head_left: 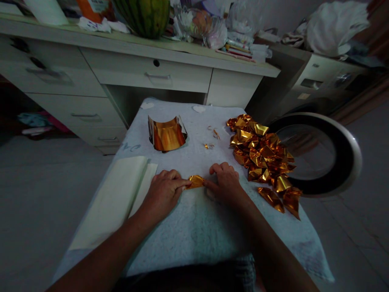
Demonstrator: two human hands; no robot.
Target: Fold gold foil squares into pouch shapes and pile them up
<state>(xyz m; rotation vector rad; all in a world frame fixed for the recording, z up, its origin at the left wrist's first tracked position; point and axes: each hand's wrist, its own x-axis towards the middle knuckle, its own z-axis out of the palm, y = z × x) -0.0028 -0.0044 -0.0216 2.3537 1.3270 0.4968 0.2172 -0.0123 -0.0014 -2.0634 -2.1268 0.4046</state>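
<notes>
A small folded piece of gold foil paper (196, 182) lies on the cloth-covered table between my two hands. My left hand (165, 187) pinches its left end, index finger and thumb stretched along it and the other fingers curled. At the right end, my right hand (225, 181) grips with the thumb low against the foil and the fingers bent. Further right sits a heap of folded gold foil pieces (258, 152), two of them apart at its near edge. Beyond my hands stands a curved stack of gold foil sheets (168, 136).
Cream paper sheets (112, 198) lie along the table's left side. Small gold scraps (208, 146) rest on the pale cloth (212, 231). A white desk with drawers (158, 77) holds a watermelon (142, 16) and plastic bags. An open washing machine door (343, 156) borders the right side.
</notes>
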